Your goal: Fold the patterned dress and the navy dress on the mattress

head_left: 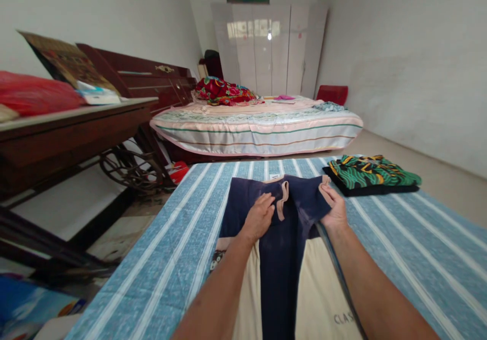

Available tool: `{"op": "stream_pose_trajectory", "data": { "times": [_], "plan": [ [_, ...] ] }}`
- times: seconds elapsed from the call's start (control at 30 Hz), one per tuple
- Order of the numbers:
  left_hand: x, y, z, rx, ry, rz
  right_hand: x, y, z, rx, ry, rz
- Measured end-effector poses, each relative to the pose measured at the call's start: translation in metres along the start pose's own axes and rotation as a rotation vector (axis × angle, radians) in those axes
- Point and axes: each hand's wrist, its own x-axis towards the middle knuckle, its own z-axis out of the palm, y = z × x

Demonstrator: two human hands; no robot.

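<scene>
A navy and cream shirt point(279, 279) with tan trim lies spread on the blue striped sheet point(152, 259), its label end pointing away from me. Dark letters starting "CLAS" show on its cream right part. My left hand point(261, 215) rests on the navy cloth with fingers extended, close to a tan-edged cuff point(282, 201) folded over the middle. At the upper right, my right hand point(335, 210) pinches the tan-edged end of a navy sleeve point(312, 198) and holds it slightly raised. Its thumb is on top; the fingers beneath are partly hidden.
Folded green, black and yellow patterned clothing point(375, 172) lies on dark cloth at the right. Beyond stands a second bed point(258, 132) with a red floral blanket point(224, 91). On the left is a sewing-machine table point(76, 122) bearing a red bag point(38, 94) and a tissue pack point(98, 94).
</scene>
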Motion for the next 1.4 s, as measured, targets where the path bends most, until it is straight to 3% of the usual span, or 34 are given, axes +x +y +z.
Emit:
{"op": "stream_pose_trajectory", "data": {
  "times": [0.17,0.4,0.67,0.77,0.87,0.97,1.1,1.17,1.23,1.3,1.4],
  "plan": [
    [0.0,0.009,0.008,0.328,-0.192,0.037,0.004,-0.012,-0.003,0.086,0.048,-0.01],
    [-0.005,0.029,-0.004,0.464,-0.089,0.11,0.002,-0.015,0.002,0.191,0.046,0.132],
    [-0.007,0.062,-0.006,0.682,-0.265,0.053,0.004,-0.017,0.001,0.239,0.03,0.163],
    [0.0,0.057,-0.007,0.598,-0.245,0.025,0.004,-0.017,0.0,0.246,0.034,0.154],
    [0.007,0.046,-0.019,0.308,-0.236,-0.042,0.004,-0.017,0.001,0.264,0.039,0.141],
    [0.008,0.036,-0.031,0.084,-0.328,-0.084,0.004,-0.018,0.003,0.305,0.031,0.105],
    [0.002,0.032,-0.033,0.101,-0.446,-0.045,0.005,-0.017,0.002,0.338,-0.006,0.071],
    [0.003,0.032,-0.031,0.146,-0.397,-0.046,0.007,-0.016,0.0,0.319,0.002,0.102],
    [0.011,0.033,-0.027,0.249,-0.269,-0.069,0.008,-0.016,-0.002,0.307,0.019,0.119],
    [0.025,0.033,-0.023,0.363,-0.143,-0.093,0.009,-0.015,-0.004,0.3,0.03,0.126],
    [0.051,0.031,-0.012,0.444,-0.074,-0.104,0.009,-0.014,-0.005,0.282,0.048,0.148]
  ]
}}
